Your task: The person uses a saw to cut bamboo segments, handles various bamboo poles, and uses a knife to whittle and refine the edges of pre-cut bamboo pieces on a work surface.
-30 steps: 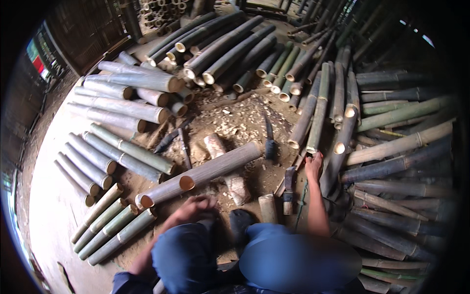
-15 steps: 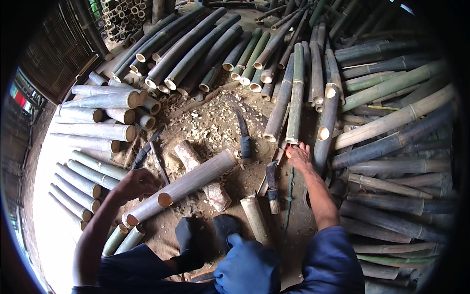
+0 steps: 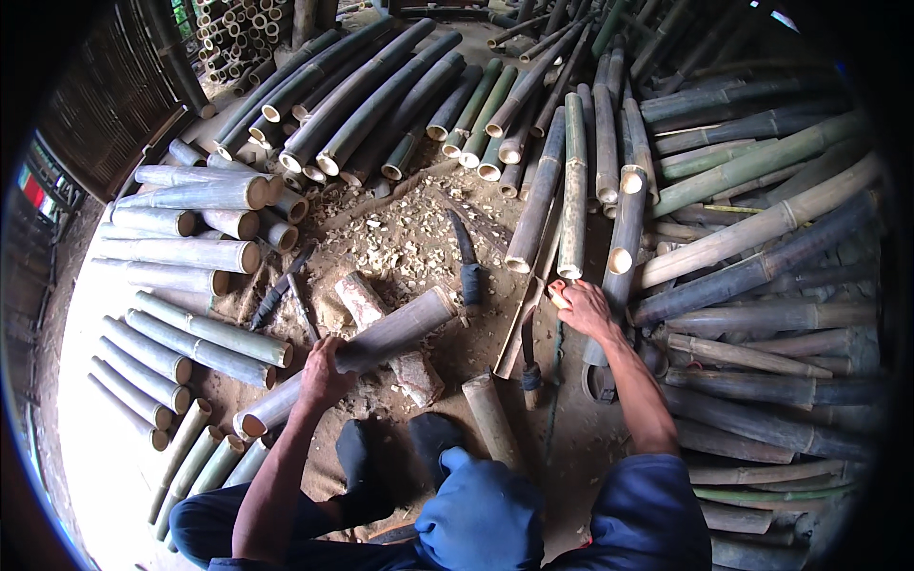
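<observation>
A grey-brown bamboo tube point(image 3: 405, 328) lies slanted across a pale, stripped log point(image 3: 416, 373). My left hand point(image 3: 327, 374) is closed over the tube's middle and covers part of it. To the right, my right hand point(image 3: 587, 309) is closed on a small orange object point(image 3: 559, 296), mostly hidden by the fingers, so its kind is unclear. That hand is just below the cut ends of long bamboo poles point(image 3: 573, 190). Near it, a knife with a dark-wrapped handle point(image 3: 531, 376) stands beside a split bamboo strip point(image 3: 519, 328).
Curved blades with wrapped handles lie beyond the log point(image 3: 469, 271) and to its left point(image 3: 276, 293). Pale wood chips point(image 3: 400, 238) litter the ground. Bamboo stacks line the left point(image 3: 190, 252), the back point(image 3: 381, 95) and the right point(image 3: 762, 276). A short bamboo piece point(image 3: 492, 419) sits by my feet.
My left hand has moved right and taken hold of the bamboo tube, covering its cut opening. My right hand stays near the pole ends, with more of the orange object showing.
</observation>
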A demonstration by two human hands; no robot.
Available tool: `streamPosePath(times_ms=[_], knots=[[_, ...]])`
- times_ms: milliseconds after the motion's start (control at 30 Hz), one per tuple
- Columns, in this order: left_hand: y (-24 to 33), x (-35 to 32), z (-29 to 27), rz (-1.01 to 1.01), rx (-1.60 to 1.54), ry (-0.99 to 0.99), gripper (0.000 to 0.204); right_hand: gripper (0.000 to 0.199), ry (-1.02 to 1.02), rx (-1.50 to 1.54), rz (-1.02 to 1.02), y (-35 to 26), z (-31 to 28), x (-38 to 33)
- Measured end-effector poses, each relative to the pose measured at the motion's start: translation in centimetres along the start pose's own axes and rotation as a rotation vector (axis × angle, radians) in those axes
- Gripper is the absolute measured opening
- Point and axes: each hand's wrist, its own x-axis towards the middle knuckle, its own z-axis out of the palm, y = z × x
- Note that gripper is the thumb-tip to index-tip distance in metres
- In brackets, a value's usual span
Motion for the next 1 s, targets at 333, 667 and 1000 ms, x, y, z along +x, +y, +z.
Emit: streamPosePath(times_ms=[333,667,1000], knots=[[11.1,-2.8,8.6,0.015,-0.266,-0.173,0.043,0.027,-0.020,0.154,0.084,-2.3,3.9,-4.1],[18.9,2.0,21.2,-0.204,-0.240,-0.414,0.046,0.035,0.007,0.080,0.033,-3.8,4.2,-6.9],[18.2,2.3,22.2,-0.235,-0.312,-0.293,0.030,0.039,0.010,-0.111,0.030,-5.5,3.4,-20.6]])
